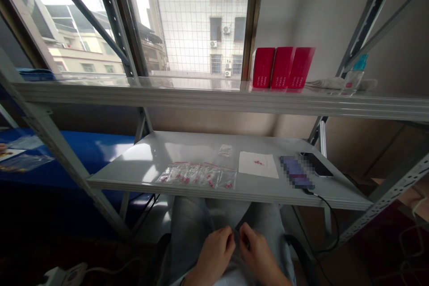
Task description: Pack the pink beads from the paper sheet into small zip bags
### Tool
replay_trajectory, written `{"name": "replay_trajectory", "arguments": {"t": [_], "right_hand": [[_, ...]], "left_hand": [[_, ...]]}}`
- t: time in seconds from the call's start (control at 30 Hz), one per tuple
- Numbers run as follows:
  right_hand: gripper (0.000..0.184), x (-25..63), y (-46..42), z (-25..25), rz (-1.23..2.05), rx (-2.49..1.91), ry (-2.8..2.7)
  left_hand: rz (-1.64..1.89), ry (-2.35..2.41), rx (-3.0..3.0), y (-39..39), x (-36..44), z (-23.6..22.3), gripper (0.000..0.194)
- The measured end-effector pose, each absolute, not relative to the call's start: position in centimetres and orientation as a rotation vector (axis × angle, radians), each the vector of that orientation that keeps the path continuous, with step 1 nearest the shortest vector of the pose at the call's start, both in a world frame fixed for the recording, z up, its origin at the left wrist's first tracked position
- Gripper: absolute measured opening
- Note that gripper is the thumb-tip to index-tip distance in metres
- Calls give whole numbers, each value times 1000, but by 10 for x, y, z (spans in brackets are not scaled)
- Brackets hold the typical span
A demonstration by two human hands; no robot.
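White desk (110,172) by a window (201,31), two hands low at 6 o'clock

Two legs in jeans (191,228) can be seen under the front edge of the desk. Over the lap, the left hand (216,246) and the right hand (256,248) are held near each other, with a gap between them. The fingers of both are curled in. Whether a thing is held in either hand cannot be told.

From the hands, the bags (197,175) are seen at 11 o'clock, laid in a row on the desk, with red bits in them. One small bag (225,150) is set at 12 o'clock. White paper (246,165) is laid at 1 o'clock, with red bits on top. At 2 o'clock, a blue phone (297,173) with a cord (326,203) is placed beside a black phone (318,164). Up on the shelf (201,97), three red boxes (282,69) are stood at 1 o'clock.
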State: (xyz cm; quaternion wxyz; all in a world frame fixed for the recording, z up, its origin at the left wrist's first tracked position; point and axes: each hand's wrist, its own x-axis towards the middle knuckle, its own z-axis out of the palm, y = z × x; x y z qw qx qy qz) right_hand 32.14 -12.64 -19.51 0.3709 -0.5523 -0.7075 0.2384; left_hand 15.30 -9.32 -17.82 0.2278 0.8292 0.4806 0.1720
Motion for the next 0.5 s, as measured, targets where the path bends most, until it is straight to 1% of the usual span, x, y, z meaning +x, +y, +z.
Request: {"name": "replay_trajectory", "arguments": {"t": [0.03, 0.1, 0.17, 0.33, 0.43, 0.5], "right_hand": [[17, 323, -128, -191, 617, -1379, -1905], [27, 327, -132, -183, 586, -1340, -2080], [33, 331, -134, -174, 519, -1380, -2184], [29, 329, -128, -167, 471, -1479, -2145], [24, 326, -127, -166, 451, -1577, -2091], [25, 328, -129, -160, 441, -1621, -2070]], "left_hand": [[452, 1319, 2260, -92, 152, -174, 22], [407, 1295, 2239, -89, 151, -166, 21], [365, 1250, 2258, -86, 150, -157, 21], [361, 1165, 2288, -81, 158, -136, 23], [510, 1140, 2194, -85, 163, -128, 25], [538, 1055, 2001, -91, 159, -124, 35]]}}
